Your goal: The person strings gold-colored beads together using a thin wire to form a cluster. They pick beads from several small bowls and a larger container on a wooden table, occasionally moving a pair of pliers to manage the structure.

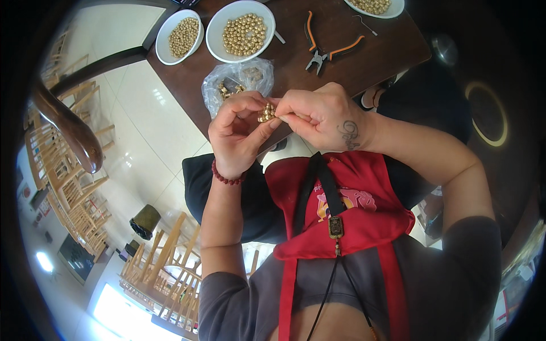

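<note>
A small cluster of gold beads (266, 112) is held up near the table's front edge, between my two hands. My left hand (236, 128) pinches it from the left with thumb and forefinger. From the right, my right hand (313, 113) closes thumb and fingertips at the cluster's edge; whether it grips a bead or a thread there is too small to tell. Just beyond my left fingers lies a clear plastic bag (213, 82) with gold pieces in it, partly hidden by that hand.
On the dark wooden table (392, 54) stand a white bowl (211, 34) of larger gold beads, a smaller white bowl (161, 48) of gold beads and a third bowl (392, 12) at the far right. Orange-handled pliers (318, 57) lie open near a thin metal hook (364, 24).
</note>
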{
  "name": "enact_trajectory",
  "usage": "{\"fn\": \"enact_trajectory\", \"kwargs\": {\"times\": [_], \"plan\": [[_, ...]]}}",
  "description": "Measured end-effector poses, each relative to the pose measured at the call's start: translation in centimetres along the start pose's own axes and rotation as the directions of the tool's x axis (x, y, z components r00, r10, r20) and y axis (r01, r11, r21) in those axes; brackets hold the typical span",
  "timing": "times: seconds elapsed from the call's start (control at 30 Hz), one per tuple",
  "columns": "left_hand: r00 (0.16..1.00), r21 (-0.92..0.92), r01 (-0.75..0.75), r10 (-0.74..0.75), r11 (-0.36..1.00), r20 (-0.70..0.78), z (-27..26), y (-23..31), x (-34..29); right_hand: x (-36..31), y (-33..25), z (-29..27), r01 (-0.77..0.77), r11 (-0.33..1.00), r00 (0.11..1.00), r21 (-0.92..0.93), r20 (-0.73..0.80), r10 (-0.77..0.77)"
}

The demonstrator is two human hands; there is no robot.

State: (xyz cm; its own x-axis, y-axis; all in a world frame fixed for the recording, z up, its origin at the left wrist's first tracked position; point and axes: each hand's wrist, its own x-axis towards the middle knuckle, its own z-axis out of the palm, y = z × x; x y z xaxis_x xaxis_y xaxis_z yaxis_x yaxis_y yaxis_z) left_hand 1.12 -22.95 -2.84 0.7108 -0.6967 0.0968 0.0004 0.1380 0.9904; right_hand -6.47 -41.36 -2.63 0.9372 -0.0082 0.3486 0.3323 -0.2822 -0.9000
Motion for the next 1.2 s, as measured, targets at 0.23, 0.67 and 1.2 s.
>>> {"fn": "enact_trajectory", "kwargs": {"times": [0.23, 0.67, 1.2], "plan": [[0.996, 0.22, 0.073, -0.083, 0.973, 0.036, 0.1, 0.5, 0.3, -0.3, 0.3, -0.2, 0.019, 0.999, 1.0, -0.027, 0.011, -0.018], [0.978, -0.108, 0.208, -0.21, 0.972, -0.004, 0.8, 0.2, 0.1, -0.1, 0.6, -0.5, -0.016, 0.999, 1.0, -0.036, -0.005, 0.016], [0.958, -0.278, 0.249, -0.278, 0.928, -0.07, 1.0, -0.3, -0.3, 0.4, 0.6, -1.4, 0.281, 0.923, 0.96, -0.262, 0.089, -0.266]]}}
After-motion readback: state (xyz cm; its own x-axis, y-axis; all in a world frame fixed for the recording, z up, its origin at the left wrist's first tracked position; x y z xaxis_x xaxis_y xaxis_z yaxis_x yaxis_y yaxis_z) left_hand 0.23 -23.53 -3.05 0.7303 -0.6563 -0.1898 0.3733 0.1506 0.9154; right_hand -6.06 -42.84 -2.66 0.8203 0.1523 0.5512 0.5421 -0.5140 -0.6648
